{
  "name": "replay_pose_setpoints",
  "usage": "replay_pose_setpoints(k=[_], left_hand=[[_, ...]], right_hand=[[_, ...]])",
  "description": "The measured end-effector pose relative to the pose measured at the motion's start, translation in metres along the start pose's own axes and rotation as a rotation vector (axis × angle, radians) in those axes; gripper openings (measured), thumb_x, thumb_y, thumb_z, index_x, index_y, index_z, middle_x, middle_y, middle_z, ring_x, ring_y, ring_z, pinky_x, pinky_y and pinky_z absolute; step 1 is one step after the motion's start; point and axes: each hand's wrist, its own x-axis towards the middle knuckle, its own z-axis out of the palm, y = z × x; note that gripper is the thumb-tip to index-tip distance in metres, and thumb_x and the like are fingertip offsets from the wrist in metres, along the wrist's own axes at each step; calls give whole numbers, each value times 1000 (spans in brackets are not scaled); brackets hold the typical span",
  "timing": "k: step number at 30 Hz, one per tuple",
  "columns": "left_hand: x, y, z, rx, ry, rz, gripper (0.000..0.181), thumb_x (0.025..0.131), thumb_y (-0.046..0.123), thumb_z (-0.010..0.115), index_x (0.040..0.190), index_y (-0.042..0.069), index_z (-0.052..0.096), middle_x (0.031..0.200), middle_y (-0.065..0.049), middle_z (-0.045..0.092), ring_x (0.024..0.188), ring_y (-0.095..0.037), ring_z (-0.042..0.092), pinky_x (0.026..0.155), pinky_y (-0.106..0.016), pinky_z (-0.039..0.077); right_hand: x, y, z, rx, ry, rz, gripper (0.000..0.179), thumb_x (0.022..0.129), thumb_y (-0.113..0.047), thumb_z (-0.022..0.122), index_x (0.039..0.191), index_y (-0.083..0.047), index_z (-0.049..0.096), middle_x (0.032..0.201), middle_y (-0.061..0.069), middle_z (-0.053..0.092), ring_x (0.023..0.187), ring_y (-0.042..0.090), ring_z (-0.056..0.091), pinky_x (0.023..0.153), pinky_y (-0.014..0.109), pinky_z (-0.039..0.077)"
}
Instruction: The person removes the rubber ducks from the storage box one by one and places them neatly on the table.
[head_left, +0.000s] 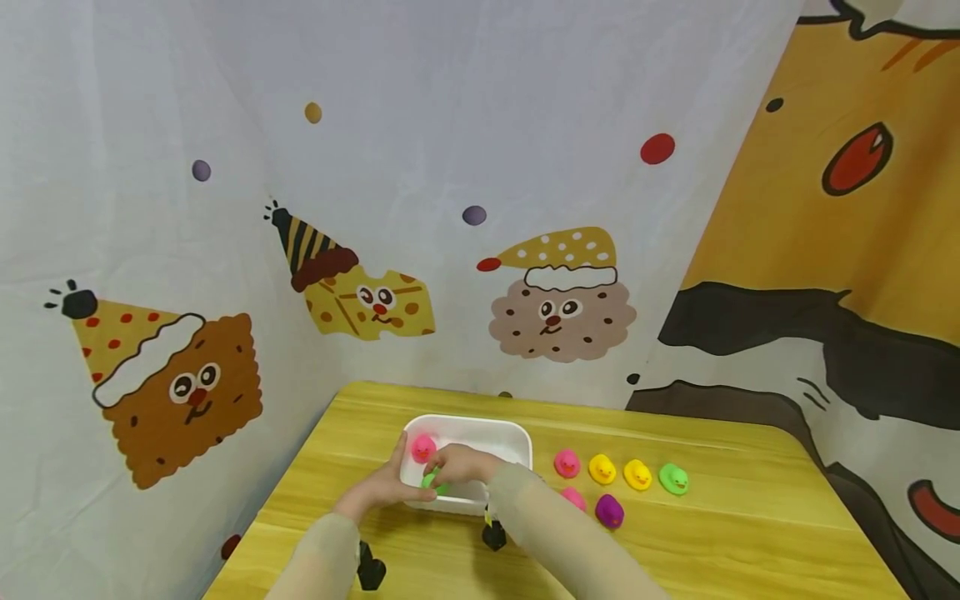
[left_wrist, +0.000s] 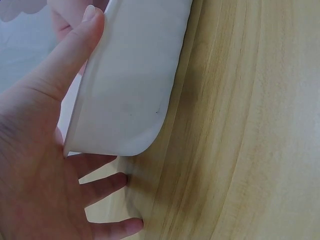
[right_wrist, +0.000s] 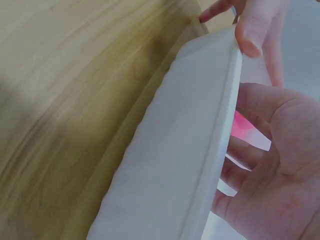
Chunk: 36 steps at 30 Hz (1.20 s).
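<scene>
A white plastic box (head_left: 491, 429) stands on the table. My left hand (head_left: 386, 486) holds its near left corner. The left thumb (left_wrist: 80, 47) lies on the near rim and the other fingers spread past the left end. My right hand (head_left: 462, 463) reaches inside the box with curled fingers and pinches a green rubber duck (head_left: 432, 482), which the fingers partly cover. A pink rubber duck (head_left: 423, 448) sits in the box's far left corner. In the right wrist view the box wall (right_wrist: 175, 125) hides the green duck and most fingertips.
Right of the box sit a pink duck (head_left: 567, 463), two yellow ducks, one of them a yellow duck (head_left: 637, 475), and a green duck (head_left: 673, 479). Nearer lie a purple duck (head_left: 610, 511) and another pink duck (head_left: 573, 498), partly behind my right sleeve. A printed curtain (head_left: 450, 167) hangs behind the table.
</scene>
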Motion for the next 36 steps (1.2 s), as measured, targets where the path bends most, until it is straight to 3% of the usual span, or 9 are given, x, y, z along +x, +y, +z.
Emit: replay_pose_setpoints(k=[6,13,20,29,36], left_hand=[[1,-2,1,12,13,1,131,72,28,87,152,1,-12,151,-37,17,130,-50,35,107,-62,28],[2,-2,1,53,9,-7,131,72,38,85,152,2,-13,151,-37,19,129,-51,34,107,-63,27],[7,-13,2,42,5,-3,135,70,46,85,153,6,-14,153,-35,14,133,-51,30,108,-65,24],[3,0,2,53,-3,-47,132,73,41,84,153,6,-14,154,-33,14,133,-49,30,108,-65,23],[1,0,2,58,4,-58,128,75,38,83,152,3,-13,153,-34,14,133,-52,27,107,-67,21]], right_hand=[[-3,15,-5,21,32,24,20,81,-7,72,101,-8,74,92,-8,67,79,5,49,80,23,43],[-7,19,-9,86,39,84,23,83,-9,71,105,-8,74,88,-6,66,72,7,48,67,22,44],[-12,17,-6,109,55,86,23,81,-14,76,103,-10,75,101,-6,69,90,9,54,92,32,43],[-15,20,-5,111,104,78,22,77,-12,78,100,-9,76,93,-7,71,85,7,53,87,30,45],[-17,24,-6,91,119,89,23,77,-11,78,100,-10,76,95,-7,71,88,9,55,90,32,45]])
